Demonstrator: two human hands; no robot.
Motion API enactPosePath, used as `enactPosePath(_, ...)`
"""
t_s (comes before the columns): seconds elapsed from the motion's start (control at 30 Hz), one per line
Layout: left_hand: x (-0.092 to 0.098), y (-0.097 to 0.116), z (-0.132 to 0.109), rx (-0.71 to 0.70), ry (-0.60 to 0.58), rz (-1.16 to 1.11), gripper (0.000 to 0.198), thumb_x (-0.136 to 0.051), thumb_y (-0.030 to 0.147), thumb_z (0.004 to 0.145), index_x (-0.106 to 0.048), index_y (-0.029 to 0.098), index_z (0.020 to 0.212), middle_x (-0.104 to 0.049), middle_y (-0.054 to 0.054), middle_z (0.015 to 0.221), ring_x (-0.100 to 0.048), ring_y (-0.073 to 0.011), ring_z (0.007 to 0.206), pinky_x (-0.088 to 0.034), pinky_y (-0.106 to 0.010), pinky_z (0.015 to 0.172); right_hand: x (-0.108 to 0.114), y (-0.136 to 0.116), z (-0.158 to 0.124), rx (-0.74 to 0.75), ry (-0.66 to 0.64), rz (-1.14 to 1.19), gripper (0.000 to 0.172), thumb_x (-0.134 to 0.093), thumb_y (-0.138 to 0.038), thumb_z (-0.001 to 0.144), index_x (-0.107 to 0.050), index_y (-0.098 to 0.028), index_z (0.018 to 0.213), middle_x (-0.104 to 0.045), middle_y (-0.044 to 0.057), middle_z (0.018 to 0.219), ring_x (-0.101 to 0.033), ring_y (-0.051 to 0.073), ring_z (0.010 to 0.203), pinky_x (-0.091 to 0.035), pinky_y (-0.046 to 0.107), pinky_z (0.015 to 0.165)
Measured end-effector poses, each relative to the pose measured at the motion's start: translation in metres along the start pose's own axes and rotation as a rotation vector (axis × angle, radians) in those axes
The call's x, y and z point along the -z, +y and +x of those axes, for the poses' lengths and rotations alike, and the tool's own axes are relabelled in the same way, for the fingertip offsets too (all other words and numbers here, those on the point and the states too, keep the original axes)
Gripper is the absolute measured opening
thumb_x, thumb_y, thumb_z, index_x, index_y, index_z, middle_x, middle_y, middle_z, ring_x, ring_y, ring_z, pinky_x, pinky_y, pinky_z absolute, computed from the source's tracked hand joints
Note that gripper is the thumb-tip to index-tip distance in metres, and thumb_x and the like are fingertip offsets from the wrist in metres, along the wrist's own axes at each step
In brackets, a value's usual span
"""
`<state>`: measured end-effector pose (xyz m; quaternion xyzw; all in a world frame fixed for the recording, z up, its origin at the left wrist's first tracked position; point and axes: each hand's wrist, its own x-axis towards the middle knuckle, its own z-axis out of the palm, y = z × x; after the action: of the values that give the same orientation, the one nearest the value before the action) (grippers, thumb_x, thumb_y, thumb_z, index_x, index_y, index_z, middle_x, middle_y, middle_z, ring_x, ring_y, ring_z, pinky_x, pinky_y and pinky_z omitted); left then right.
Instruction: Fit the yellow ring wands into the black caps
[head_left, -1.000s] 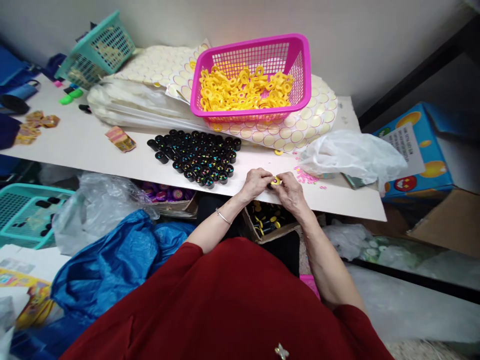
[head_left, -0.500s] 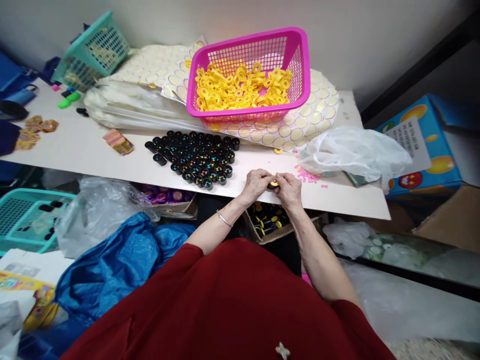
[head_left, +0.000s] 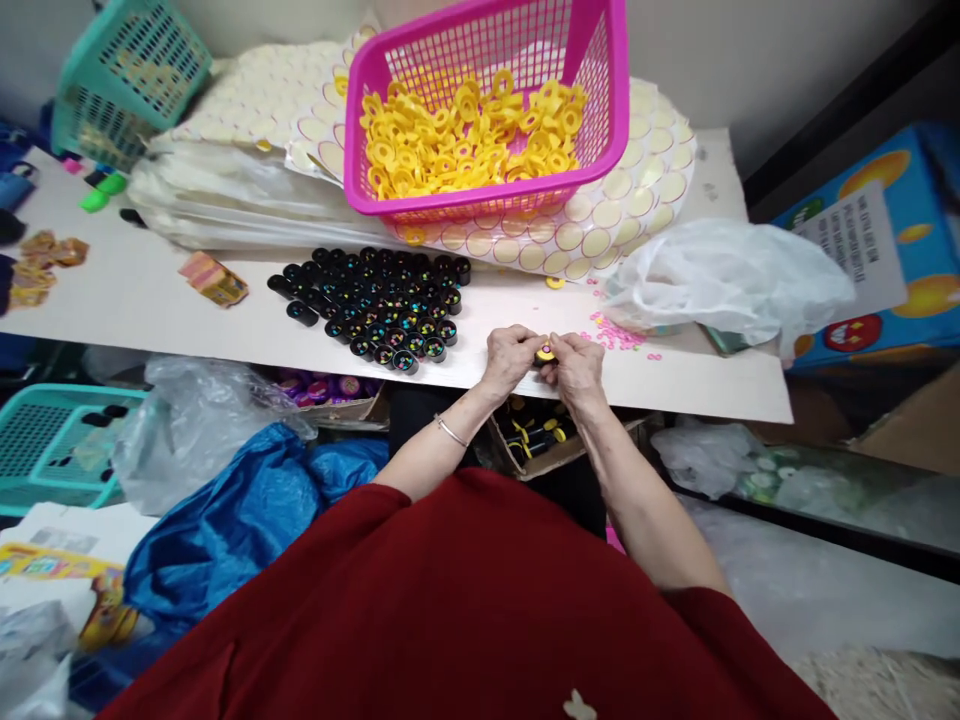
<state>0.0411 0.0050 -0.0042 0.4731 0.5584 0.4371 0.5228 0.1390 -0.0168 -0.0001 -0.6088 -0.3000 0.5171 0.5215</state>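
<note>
My left hand (head_left: 510, 358) and my right hand (head_left: 576, 368) meet at the front edge of the white table (head_left: 150, 310). Together they pinch a small black tube with a yellow ring (head_left: 545, 353) on its end. Just left of my hands stands a cluster of black tubes (head_left: 379, 300) with coloured tops. A pink basket (head_left: 480, 110) full of yellow rings (head_left: 465, 140) rests further back on sheets of round stickers (head_left: 622, 215). Below my hands an open cardboard box (head_left: 536, 440) holds more black and yellow pieces.
A white plastic bag (head_left: 720, 285) lies to the right, with pink bits (head_left: 611, 335) beside it. A teal basket (head_left: 124, 85) stands at the far left. Under the table are a blue bag (head_left: 225, 520), clear plastic (head_left: 202, 415) and another teal basket (head_left: 49, 440). A blue carton (head_left: 885, 240) sits at the right.
The view has tilted closer to the table, so everything sits higher and larger. My hands stay together on the same small piece, shifted slightly in the fingers.
</note>
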Motion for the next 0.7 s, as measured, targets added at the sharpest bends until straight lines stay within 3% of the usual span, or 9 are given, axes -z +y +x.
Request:
enactPosePath(0.23,0.008,0.002,-0.014,0.015,-0.024,-0.056,0.037,-0.063,0.050,0.071,-0.064,0.012,0.070,-0.047,0.006,0.046,-0.041,-0.0055,0.043,-0.032,-0.020,0.047,-0.008,0.006,-0.011,0.024,-0.004,0.016,0.034,-0.062,-0.050,0.073,-0.046,-0.021,0.070,-0.044,-0.010,0.042,-0.047,0.008,0.031,-0.041,0.019,0.031)
enactPosePath(0.37,0.009,-0.004,-0.021,0.022,-0.051,-0.232,0.049,-0.078,0.046,0.055,-0.062,0.013,0.087,-0.051,0.006,0.060,-0.046,-0.0045,0.050,-0.037,-0.019,0.051,-0.008,0.015,-0.010,0.107,0.047,0.079,0.033,-0.061,-0.051,0.072,-0.046,-0.022,0.070,-0.051,-0.007,0.054,-0.054,0.010,0.045,-0.048,0.023,0.044)
enactPosePath(0.47,0.009,-0.009,-0.025,-0.071,-0.114,-0.216,0.049,-0.085,0.038,0.042,-0.063,0.012,0.077,-0.051,0.005,0.067,-0.045,-0.0045,0.058,-0.037,-0.019,0.056,-0.003,0.017,-0.014,0.106,0.073,0.202,0.031,-0.066,-0.046,0.069,-0.048,-0.021,0.070,-0.054,-0.005,0.062,-0.055,0.010,0.056,-0.052,0.026,0.056)
enactPosePath(0.7,0.011,-0.002,-0.037,-0.203,-0.297,-0.121,0.033,-0.084,0.034,0.045,-0.066,0.013,0.063,-0.047,0.004,0.064,-0.043,-0.0080,0.065,-0.034,-0.023,0.062,0.020,0.007,-0.047,-0.071,-0.132,0.432,0.036,-0.082,-0.033,0.057,-0.055,-0.019,0.078,-0.064,-0.003,0.076,-0.063,0.012,0.067,-0.057,0.029,0.062)
